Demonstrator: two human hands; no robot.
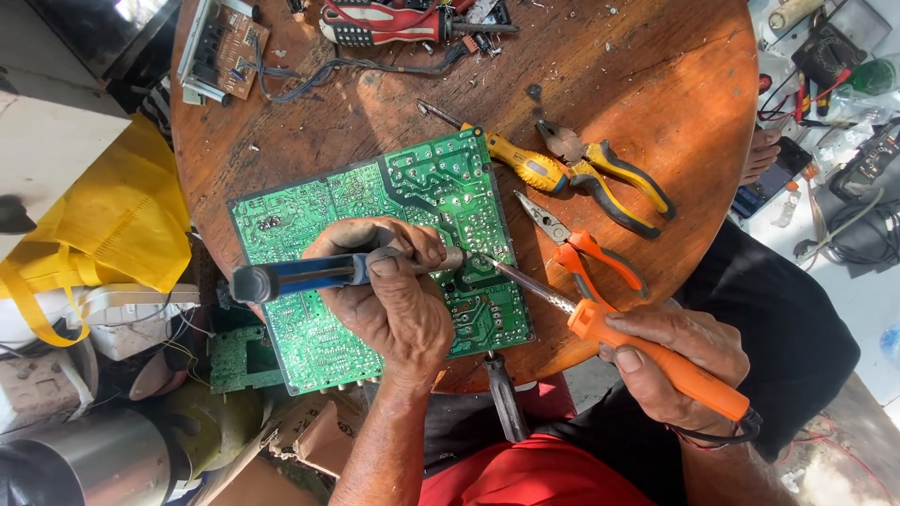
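Green, solder-dotted circuit board [375, 253] under left fingers [394, 258] clamped on blue pump [300, 275], right on orange iron [656, 356].

Round wooden table [656, 84] carries green circuit board [309, 211], yellow-handled pliers [609, 178], orange-handled pliers [586, 253], yellow screwdriver [525, 164].

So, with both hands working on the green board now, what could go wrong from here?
1. The soldering iron in the right hand has its tip close to the left hand's fingers; a slip may burn them.
2. The circuit board lies loose and overhangs the round table edge, so it may shift.
3. The orange pliers lie under the iron's shaft and might get heated.
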